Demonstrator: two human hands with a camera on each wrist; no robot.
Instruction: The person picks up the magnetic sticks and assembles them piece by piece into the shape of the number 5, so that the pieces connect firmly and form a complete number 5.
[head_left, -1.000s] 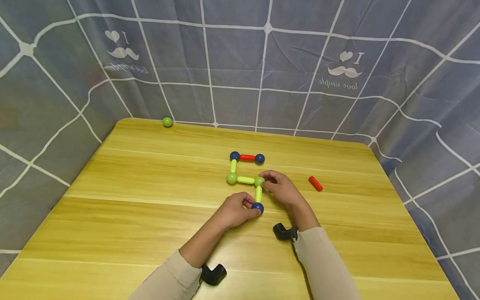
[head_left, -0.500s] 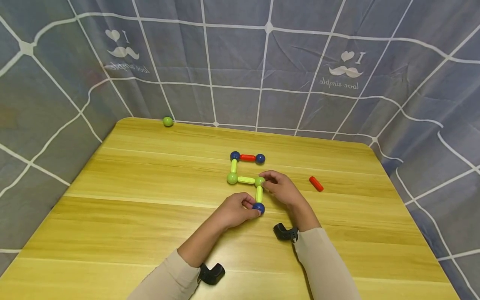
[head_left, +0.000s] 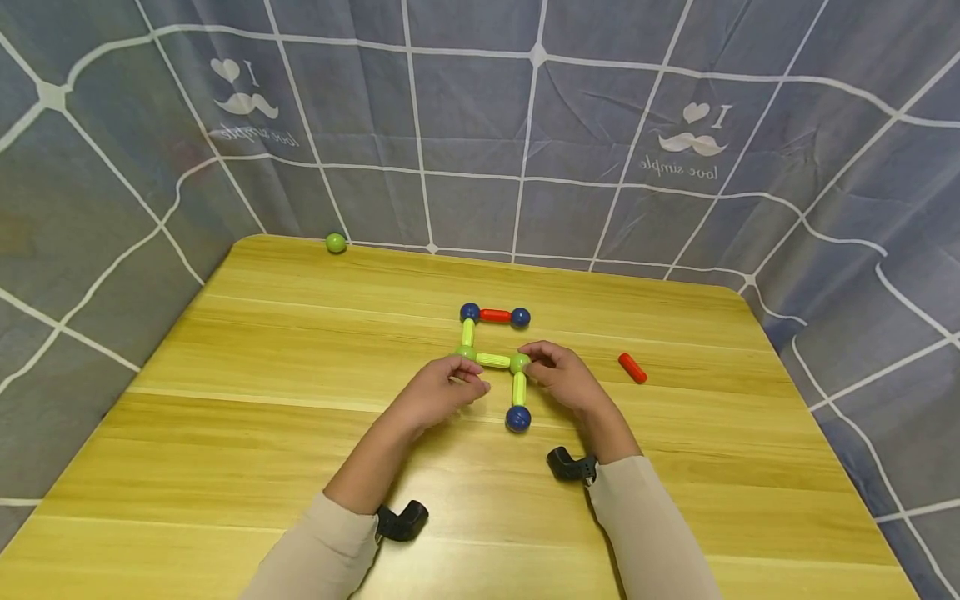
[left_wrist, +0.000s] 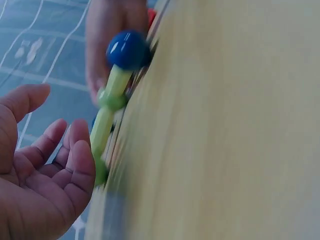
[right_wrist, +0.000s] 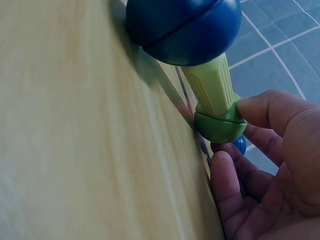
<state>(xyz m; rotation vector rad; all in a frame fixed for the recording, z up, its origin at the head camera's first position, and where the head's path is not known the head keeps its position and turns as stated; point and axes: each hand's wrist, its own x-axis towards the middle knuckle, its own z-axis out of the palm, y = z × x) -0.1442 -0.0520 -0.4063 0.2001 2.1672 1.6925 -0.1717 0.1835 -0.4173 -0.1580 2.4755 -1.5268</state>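
A zigzag chain of balls and rods lies on the wooden table. My right hand (head_left: 564, 382) pinches its right green ball (head_left: 517, 362) between thumb and fingers. From that ball a yellow-green rod (head_left: 519, 389) leads down to a blue ball (head_left: 518, 419), which no hand touches. Another yellow-green rod (head_left: 492, 361) runs left to a second green ball (head_left: 467, 352). Beside this ball is my left hand (head_left: 438, 390), partly covering it; the left wrist view shows its thumb apart from loosely bent fingers, nothing between them. Farther back, a blue ball (head_left: 470, 312), red rod (head_left: 495, 316) and blue ball (head_left: 521, 317) form the chain's end.
A loose red rod (head_left: 632, 367) lies right of the chain. One loose green ball (head_left: 336, 242) sits at the table's back edge, left of centre. Behind the table (head_left: 225, 375) hangs a grey curtain (head_left: 472, 108) with white lines.
My left hand has let go of the near blue ball and moved left and away from me to the left green ball. The right hand stays on its green ball.
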